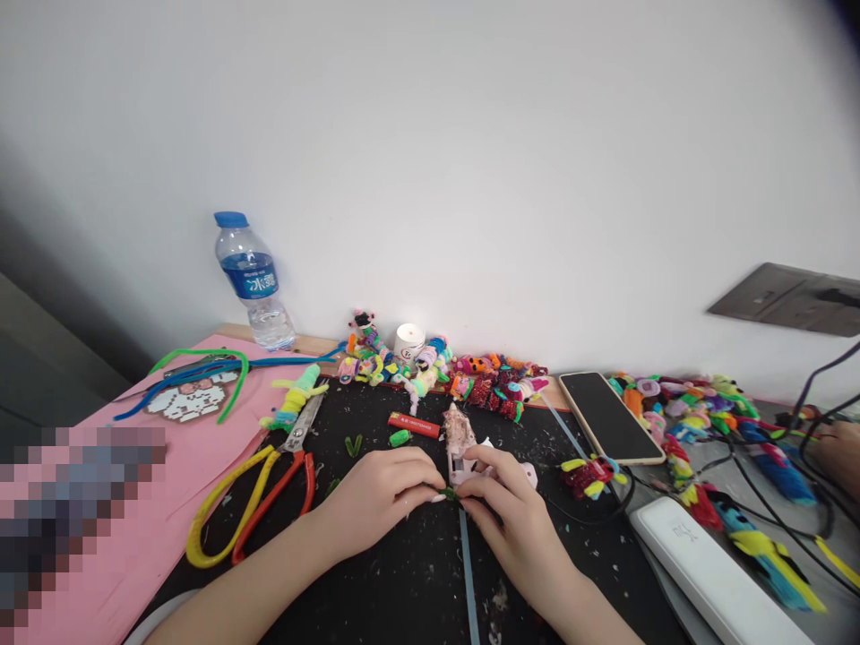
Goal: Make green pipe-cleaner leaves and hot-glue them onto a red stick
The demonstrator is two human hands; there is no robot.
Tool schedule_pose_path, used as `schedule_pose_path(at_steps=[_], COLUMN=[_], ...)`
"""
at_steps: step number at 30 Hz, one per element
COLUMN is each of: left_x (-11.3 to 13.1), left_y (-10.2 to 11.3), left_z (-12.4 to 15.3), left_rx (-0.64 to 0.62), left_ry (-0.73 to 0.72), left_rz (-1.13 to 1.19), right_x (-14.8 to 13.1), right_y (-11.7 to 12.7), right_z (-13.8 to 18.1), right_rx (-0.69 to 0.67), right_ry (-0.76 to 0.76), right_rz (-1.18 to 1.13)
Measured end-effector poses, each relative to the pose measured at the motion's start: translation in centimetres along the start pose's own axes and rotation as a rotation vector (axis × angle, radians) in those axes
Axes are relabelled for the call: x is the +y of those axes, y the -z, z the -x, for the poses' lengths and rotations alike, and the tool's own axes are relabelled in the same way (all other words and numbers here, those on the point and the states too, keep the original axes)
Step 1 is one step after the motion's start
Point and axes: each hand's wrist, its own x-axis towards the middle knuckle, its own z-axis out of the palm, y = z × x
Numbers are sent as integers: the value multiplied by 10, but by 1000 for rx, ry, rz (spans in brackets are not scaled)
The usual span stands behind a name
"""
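My left hand [382,493] and my right hand [507,502] meet over the black mat [376,587], fingertips pinched on a small green fuzzy pipe cleaner piece [449,494]. Fingers cover much of it. Just behind my hands lies a pale pink device [460,448] with fluff stuck to its tip; its kind is unclear. Near it are a red lighter-like stick with white print [413,425], a short rolled green pipe cleaner piece [399,438] and a bent V-shaped green piece [353,446].
Scissors [296,439] with yellow and red handles lie left, beside pink paper [221,457]. A water bottle [248,287] leans against the wall. Pipe cleaner figures [484,390] line the back. A phone [611,417], a white power bank [712,573] and cables lie right, near another person's hand [839,452].
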Motion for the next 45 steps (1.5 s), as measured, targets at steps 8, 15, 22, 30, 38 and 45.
schedule_pose_path(at_steps=[8,15,22,30,38,45], left_x=[0,-1,1,1,-1,-1], left_y=[0,0,0,-1,-2,-1], left_z=[1,0,1,1,2,1], left_rx=[-18,-26,-46,-44,-42,-43], left_ry=[6,10,-17,-25,-35,-48], left_rz=[0,13,-27,-37,-35,-47], right_x=[-1,1,0,0,1,-1], right_y=[0,0,-2,-2,-2,0], right_z=[1,1,1,1,0,0], right_rx=[-8,-15,-17,-22,-26,-23], right_ry=[-9,-12,-13,-16,-12,-17], right_rz=[-5,-45,-81,-99,-97,-96])
